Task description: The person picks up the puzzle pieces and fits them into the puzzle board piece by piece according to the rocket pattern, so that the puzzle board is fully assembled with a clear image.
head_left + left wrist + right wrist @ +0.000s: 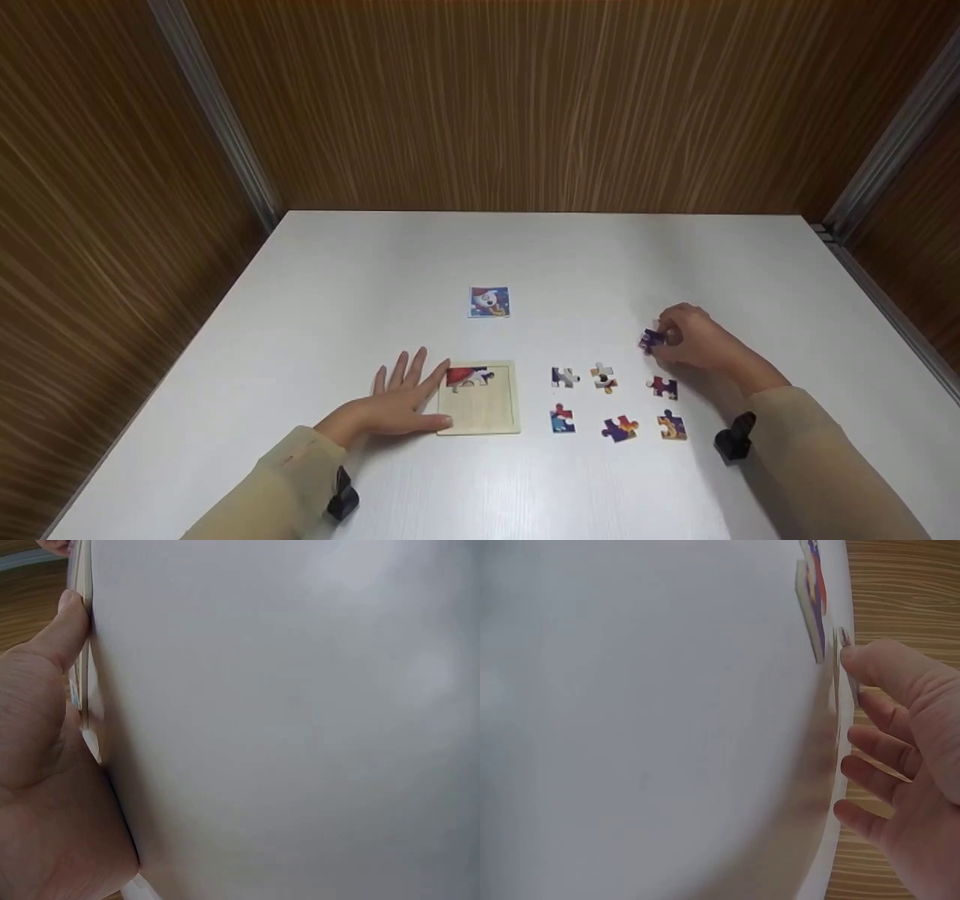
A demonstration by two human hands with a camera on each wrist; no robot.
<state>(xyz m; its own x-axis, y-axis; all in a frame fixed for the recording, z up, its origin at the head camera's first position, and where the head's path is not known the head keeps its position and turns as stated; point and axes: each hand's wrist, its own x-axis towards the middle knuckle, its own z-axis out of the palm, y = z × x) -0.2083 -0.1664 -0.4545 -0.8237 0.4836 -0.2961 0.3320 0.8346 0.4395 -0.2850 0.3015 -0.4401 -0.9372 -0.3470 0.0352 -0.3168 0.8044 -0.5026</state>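
Note:
My left hand (401,401) lies with its fingers spread at the left side of a square wooden puzzle tray (480,416); thumb and index fingertip rest on its edge. Joined puzzle pieces in red, white and purple (469,376) fill the tray's upper left corner. Off to the right, my right hand (697,337) pinches a dark purple puzzle piece (651,341) between thumb and index finger. In the right wrist view that piece (853,679) shows edge-on at the thumb tip, with the other fingers loosely bent.
Several loose pieces are spread between the tray and my right hand, among them a grey-white one (565,377), a red and blue one (562,420) and a purple-orange one (620,428). A small dog picture card (489,302) lies beyond the tray. Wood-grain panels (510,105) enclose the white table (360,247).

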